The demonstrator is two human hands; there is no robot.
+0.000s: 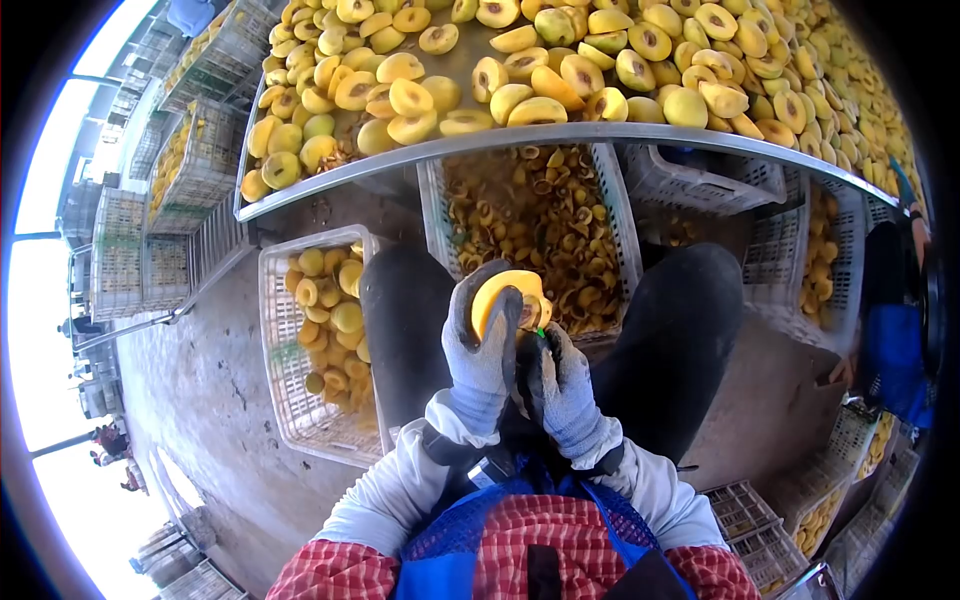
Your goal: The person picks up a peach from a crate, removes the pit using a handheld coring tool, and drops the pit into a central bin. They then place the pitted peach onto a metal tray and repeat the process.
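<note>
So you have one yellow halved fruit (pixel 505 296) up in front of you, between your knees and above the white plastic crate of brown pits and scraps (pixel 530 235). Your grey-gloved left hand (pixel 484 345) is wrapped round it, fingers curled closed over its back, cut face turned toward your other hand. Your grey-gloved right hand (pixel 565 385) is closed on a small green-handled tool (pixel 541 333) whose tip sits at the fruit's hollow (the blade itself is too small to make out), so I judge this piece is mid-pitting, not finished.

As for the whole job, the long metal table (pixel 560 135) in front of you carries a great heap of yellow fruit halves, many with the dark pit still showing, so plenty looks left. The white plastic crate of smooth yellow halves (pixel 325 330) by your left knee is only partly filled, which suggests a fair batch done, with room for much more.
</note>
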